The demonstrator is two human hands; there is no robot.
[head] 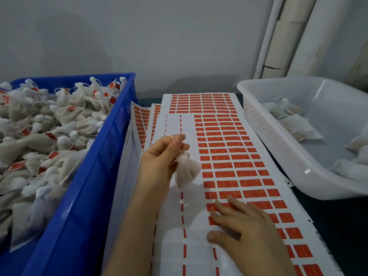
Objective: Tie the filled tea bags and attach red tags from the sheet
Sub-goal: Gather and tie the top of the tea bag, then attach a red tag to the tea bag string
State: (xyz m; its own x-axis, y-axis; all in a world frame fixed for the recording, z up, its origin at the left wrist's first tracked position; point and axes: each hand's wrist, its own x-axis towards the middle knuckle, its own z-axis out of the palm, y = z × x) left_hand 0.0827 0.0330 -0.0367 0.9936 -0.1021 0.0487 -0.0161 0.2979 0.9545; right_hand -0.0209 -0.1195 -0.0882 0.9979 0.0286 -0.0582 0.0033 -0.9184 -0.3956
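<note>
From the head camera, the sheet of red tags (pixel 229 148) lies flat on the dark table (pixel 326 220) and serves as the landmark here. To its left stands a blue crate (pixel 111 136) heaped with tied bags that already carry red tags; to its right sits a white tub (pixel 258 108) holding a few flat bags with no tags showing (these look like the ones waiting their turn). More tag sheets poke out from under the top sheet's left edge.

Above the sheet's stripped left columns, the left hand (pixel 161 156) pinches the string of a tied tea bag (pixel 187 170) between thumb and fingers, so the bag dangles clear of the paper. The right hand (pixel 245 224) lies on the sheet's near part, fingers straight and spread, tips touching the leftmost remaining red tags (pixel 214 208); it grasps nothing that I can see, and seems to be working a tag's edge loose.

The step in hand appears to be lifting one tag to fix onto the dangling string. Trouble could come in several ways. A tag may tear or fold onto itself if peeled carelessly. The sheet may lift or slide once the flat hand stops pressing it down. The swinging bag could brush the sticky tag early and catch it crooked. A loose pinch on the string would drop the bag onto the sheet.
</note>
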